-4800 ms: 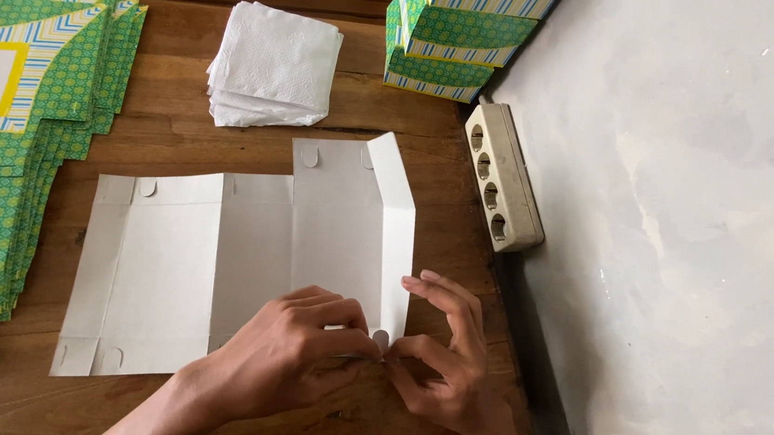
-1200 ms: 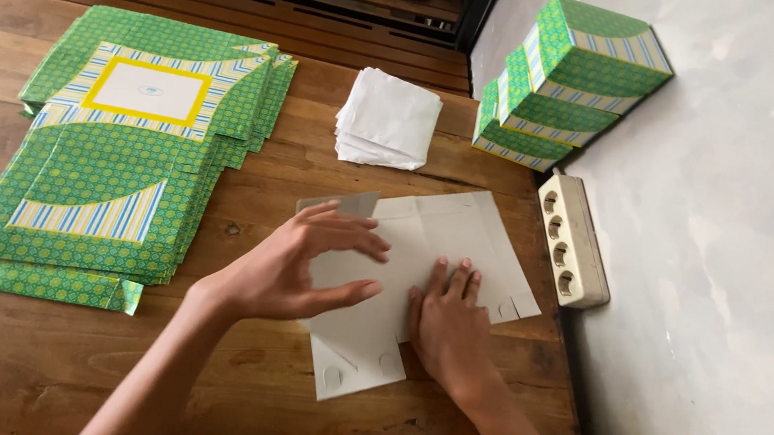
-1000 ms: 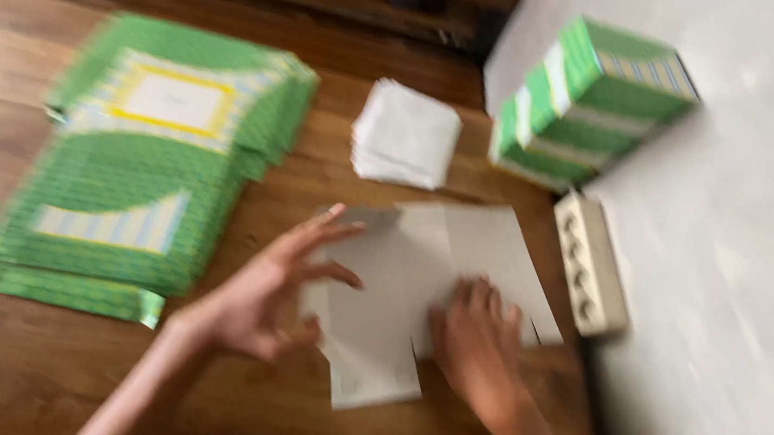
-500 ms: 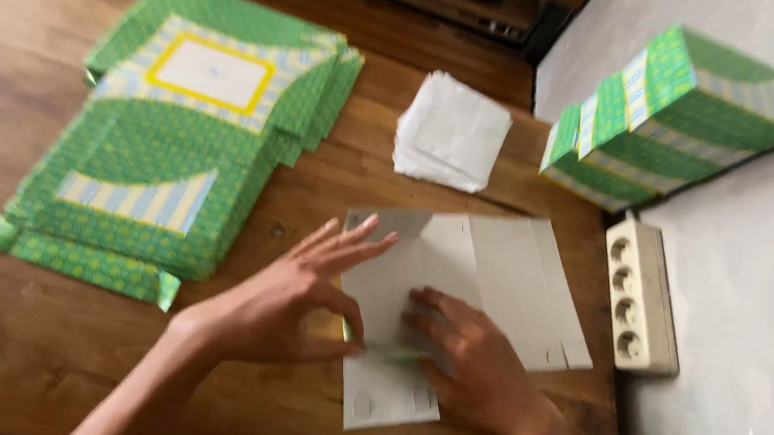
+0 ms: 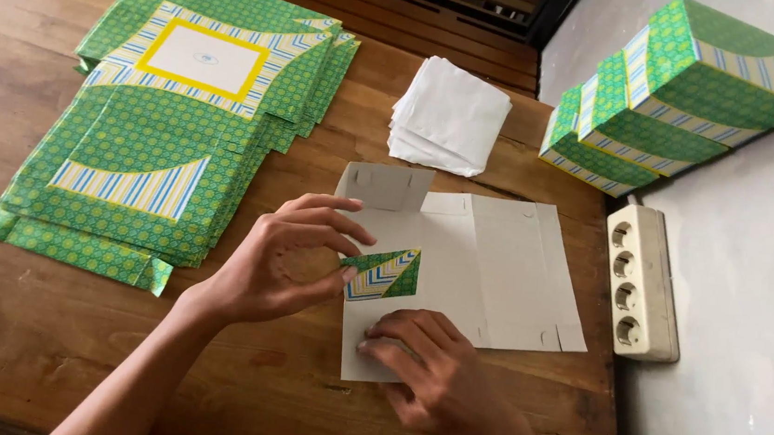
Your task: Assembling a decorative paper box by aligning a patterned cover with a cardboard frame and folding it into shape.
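Fingers [image 5: 325, 231] of my left hand [image 5: 276, 259]: curled, pinching the folded-over green striped flap [image 5: 387, 273] of the flat box blank [image 5: 485, 273]. Right hand [image 5: 434, 371]: fingers spread flat, pressing the blank's near left corner onto the surface [image 5: 69, 330], gripping nothing. Box blank: white side up, centre right of the surface, one small tab raised at its far edge. Stack of green flat blanks [image 5: 162, 123]: far left. White paper pile [image 5: 452, 116]: far centre. Folded green boxes [image 5: 678, 94]: far right. Power strip [image 5: 638, 281]: just right of the blank.
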